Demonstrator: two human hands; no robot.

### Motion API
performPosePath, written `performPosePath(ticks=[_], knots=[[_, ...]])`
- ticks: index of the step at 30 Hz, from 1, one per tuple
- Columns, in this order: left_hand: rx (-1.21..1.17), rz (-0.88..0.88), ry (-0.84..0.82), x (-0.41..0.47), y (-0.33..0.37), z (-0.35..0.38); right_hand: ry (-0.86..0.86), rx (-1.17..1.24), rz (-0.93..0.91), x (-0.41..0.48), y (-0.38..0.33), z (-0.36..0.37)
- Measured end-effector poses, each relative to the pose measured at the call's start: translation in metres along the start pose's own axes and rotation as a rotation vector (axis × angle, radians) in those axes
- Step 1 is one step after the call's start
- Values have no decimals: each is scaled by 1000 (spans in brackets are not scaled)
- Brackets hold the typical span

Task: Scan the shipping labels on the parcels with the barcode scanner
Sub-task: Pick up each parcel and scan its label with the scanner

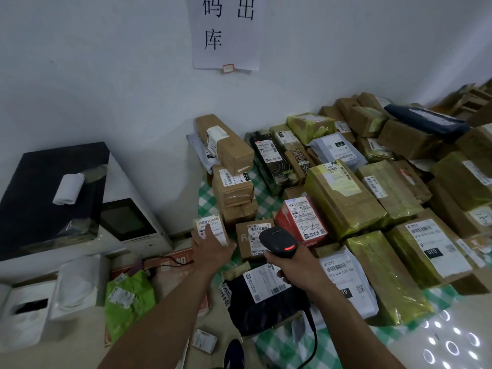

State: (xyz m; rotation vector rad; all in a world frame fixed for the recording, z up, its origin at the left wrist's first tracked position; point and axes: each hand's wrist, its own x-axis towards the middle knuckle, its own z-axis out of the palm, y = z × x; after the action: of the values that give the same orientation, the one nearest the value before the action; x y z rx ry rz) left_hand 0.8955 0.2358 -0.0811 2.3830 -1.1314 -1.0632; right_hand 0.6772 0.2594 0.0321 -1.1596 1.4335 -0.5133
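The barcode scanner (279, 242) is sitting in the right hand (288, 266), whose fingers are clenching round its handle. Its dark head is rising just above the knuckles, with a red light glowing on its back. Its cable (312, 339) is trailing down below the wrist.

The left hand (210, 246) is grasping a small parcel (213, 230), with the fingers curling round its lower end. The parcel's white label is facing up just beyond the fingertips.

Between the two hands, a little past the left thumb, a brown box (251, 239) is lying flat with its label showing. A red box (300, 222) is leaning just beyond the scanner's head (its label is printed with barcodes). Under the right wrist a black bag (255, 312) is resting with a white label on top, and a white mailer (346, 278) is lying to the outer side of the right fingers. All of these are lying on a green checked cloth (266, 202).
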Motion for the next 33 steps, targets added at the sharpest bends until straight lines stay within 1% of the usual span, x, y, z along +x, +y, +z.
performPosePath(ticks=[1,3,10,12,14,17,19,22,27,29,33], knots=[[-5,-18,-33,3,0,2,-5,-1,4,1,0,1],[-25,-40,-49,10,1,3,-9,4,8,2,3,3],[-166,-8,65,12,-6,-6,-11,6,5,2,4,7],[-252,38,113,4,-9,-13,-13,9,4,2,3,7],[-361,122,169,-7,-11,-21,-14,15,-7,2,2,8],[-500,224,212,-38,-6,-31,25,78,-44,1,-2,12],[-589,258,197,-68,2,-36,80,162,-75,1,-7,19],[-648,342,146,-102,12,-37,138,225,-125,1,-10,28],[-735,448,80,-130,28,-30,87,363,-240,-7,-15,30],[-762,465,49,-134,31,-30,95,394,-229,-8,-14,26],[-849,414,-36,-130,27,-36,138,435,-177,-9,-14,13]])
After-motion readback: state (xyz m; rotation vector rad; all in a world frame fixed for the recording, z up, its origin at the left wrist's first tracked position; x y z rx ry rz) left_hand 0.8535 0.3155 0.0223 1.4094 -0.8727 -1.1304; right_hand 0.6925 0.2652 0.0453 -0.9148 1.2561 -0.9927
